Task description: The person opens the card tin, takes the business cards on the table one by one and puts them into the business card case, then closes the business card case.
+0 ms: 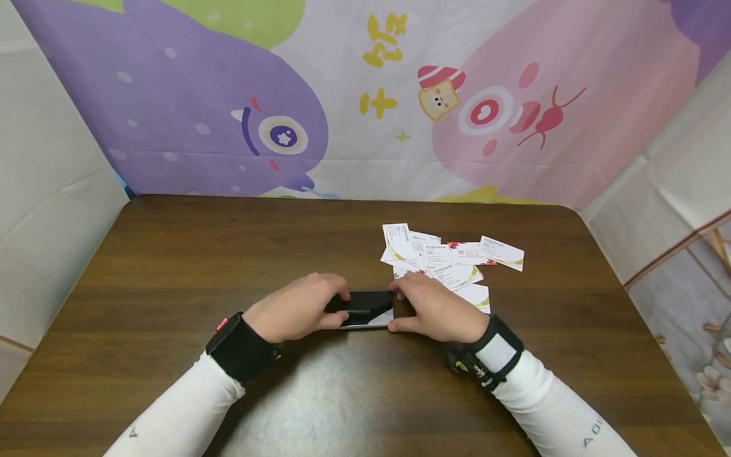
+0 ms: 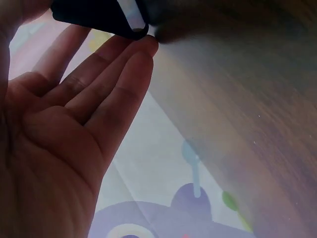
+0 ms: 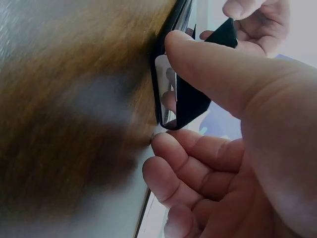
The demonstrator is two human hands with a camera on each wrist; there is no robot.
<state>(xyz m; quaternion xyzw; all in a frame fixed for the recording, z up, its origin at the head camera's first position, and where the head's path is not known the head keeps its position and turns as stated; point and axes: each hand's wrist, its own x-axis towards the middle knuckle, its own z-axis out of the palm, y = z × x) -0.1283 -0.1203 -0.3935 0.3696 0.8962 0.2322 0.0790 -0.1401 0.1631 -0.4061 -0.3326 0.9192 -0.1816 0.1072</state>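
A small black card case (image 1: 365,301) with a shiny, mirror-like inner face lies on the table between both hands. My left hand (image 1: 302,308) holds its left end between thumb and fingers. At the opposite end my right hand (image 1: 442,308) grips the case, thumb on the near side. The right wrist view shows the case (image 3: 192,101) with a black flap standing away from its base, and the left hand (image 3: 270,25) pinching the flap's far corner. In the left wrist view only one dark corner of the case (image 2: 94,17) shows. Whether cards lie inside cannot be told.
Several white business cards (image 1: 457,254) lie loosely overlapped behind the case and to its right, close to the right hand. The brown wooden table (image 1: 188,254) ends at a printed cloth backdrop (image 1: 365,139), with pale cloth on both sides.
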